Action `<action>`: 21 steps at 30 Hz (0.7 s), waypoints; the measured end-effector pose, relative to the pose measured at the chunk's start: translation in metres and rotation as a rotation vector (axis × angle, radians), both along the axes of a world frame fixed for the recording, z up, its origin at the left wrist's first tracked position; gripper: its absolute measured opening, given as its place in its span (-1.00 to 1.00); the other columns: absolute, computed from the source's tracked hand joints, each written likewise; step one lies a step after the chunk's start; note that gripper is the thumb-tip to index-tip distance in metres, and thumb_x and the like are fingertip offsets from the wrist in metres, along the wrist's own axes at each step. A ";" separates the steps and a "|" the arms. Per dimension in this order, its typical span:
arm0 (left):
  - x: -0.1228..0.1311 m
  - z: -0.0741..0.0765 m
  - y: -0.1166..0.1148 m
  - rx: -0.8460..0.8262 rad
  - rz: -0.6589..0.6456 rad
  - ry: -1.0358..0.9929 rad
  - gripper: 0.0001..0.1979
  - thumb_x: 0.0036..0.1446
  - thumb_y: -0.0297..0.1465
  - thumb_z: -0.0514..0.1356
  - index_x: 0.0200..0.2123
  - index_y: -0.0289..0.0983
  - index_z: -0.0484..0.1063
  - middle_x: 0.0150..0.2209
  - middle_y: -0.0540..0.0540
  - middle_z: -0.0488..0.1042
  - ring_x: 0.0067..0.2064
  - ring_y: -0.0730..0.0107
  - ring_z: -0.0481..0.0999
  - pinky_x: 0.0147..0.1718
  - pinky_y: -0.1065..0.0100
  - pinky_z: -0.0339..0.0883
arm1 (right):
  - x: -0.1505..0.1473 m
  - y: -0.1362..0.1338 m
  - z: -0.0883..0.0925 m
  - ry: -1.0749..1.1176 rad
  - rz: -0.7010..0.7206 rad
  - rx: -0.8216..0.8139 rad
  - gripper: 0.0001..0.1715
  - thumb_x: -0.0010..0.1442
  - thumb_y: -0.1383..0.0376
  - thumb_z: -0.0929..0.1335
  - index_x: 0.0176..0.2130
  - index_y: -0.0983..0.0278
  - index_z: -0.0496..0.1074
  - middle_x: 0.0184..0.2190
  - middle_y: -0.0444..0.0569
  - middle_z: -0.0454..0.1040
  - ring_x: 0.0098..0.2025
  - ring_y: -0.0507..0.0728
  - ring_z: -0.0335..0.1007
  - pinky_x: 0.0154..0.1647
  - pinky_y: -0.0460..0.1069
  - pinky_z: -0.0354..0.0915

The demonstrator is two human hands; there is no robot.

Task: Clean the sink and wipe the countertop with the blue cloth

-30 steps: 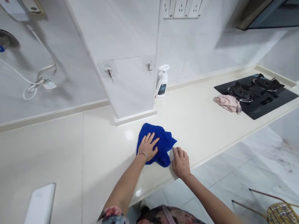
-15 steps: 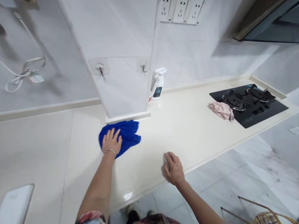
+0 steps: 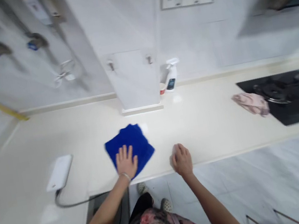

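A blue cloth (image 3: 139, 142) lies spread out on the pale countertop (image 3: 205, 117). My left hand (image 3: 126, 164) rests flat on its near left part, fingers stretched and spread. Near the counter's front edge, my right hand (image 3: 182, 160) is curled into a loose fist against the surface. I see nothing in its fingers, though the palm side is hidden.
A white spray bottle (image 3: 171, 75) and a small cup (image 3: 162, 88) stand by the wall pillar (image 3: 136, 79). To the right, a pink cloth (image 3: 252, 103) touches a black gas hob (image 3: 296, 107). A white power bank (image 3: 60, 173) with a black cable lies left.
My left hand has drawn the blue cloth away from the pillar's base toward the front edge, and the cloth lies differently. My right hand stays curled near the edge. The view has shifted.
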State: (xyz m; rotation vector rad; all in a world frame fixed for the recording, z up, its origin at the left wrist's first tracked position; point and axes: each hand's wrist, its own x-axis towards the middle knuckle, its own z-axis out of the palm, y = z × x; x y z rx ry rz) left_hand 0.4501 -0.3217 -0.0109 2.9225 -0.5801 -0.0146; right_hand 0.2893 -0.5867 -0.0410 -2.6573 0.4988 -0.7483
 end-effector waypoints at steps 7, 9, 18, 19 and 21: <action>-0.065 -0.006 -0.063 -0.137 -0.390 0.029 -0.27 0.37 -0.13 0.11 0.53 -0.09 0.03 0.58 -0.19 -0.23 0.57 -0.15 -0.24 0.48 -0.23 -0.18 | -0.008 -0.009 -0.014 -0.039 0.083 -0.003 -0.43 0.43 0.23 0.20 0.31 0.42 0.30 0.23 0.37 0.32 0.23 0.42 0.25 0.18 0.29 0.27; -0.057 -0.006 -0.078 -0.163 -0.447 0.056 -0.26 0.36 -0.10 0.13 0.53 -0.08 0.05 0.58 -0.19 -0.27 0.57 -0.14 -0.25 0.48 -0.22 -0.19 | -0.010 -0.010 -0.016 -0.049 0.102 -0.019 -0.41 0.44 0.18 0.20 0.32 0.41 0.29 0.23 0.38 0.32 0.24 0.43 0.25 0.19 0.31 0.26; -0.012 0.003 -0.020 -0.219 -0.548 0.152 -0.41 0.41 -0.12 0.09 0.46 0.02 0.20 0.55 -0.07 -0.03 0.56 0.04 -0.11 0.49 -0.13 -0.14 | -0.013 -0.011 -0.006 -0.125 0.069 -0.083 -0.53 0.48 0.21 0.23 0.20 0.43 0.43 0.17 0.36 0.42 0.18 0.38 0.37 0.15 0.27 0.35; -0.010 0.002 -0.002 -0.217 -0.520 0.138 -0.42 0.41 -0.14 0.09 0.45 0.02 0.21 0.55 -0.06 -0.02 0.56 0.05 -0.10 0.49 -0.12 -0.14 | -0.014 -0.011 -0.005 -0.126 0.067 -0.083 -0.53 0.48 0.21 0.24 0.20 0.44 0.44 0.17 0.36 0.42 0.18 0.38 0.38 0.15 0.27 0.36; -0.003 0.001 0.035 -0.208 -0.450 0.106 -0.43 0.42 -0.17 0.09 0.45 0.03 0.22 0.55 -0.04 -0.02 0.56 0.07 -0.10 0.49 -0.10 -0.14 | -0.016 -0.012 -0.005 -0.115 0.067 -0.080 -0.52 0.47 0.19 0.25 0.20 0.44 0.45 0.19 0.36 0.42 0.17 0.39 0.39 0.14 0.28 0.37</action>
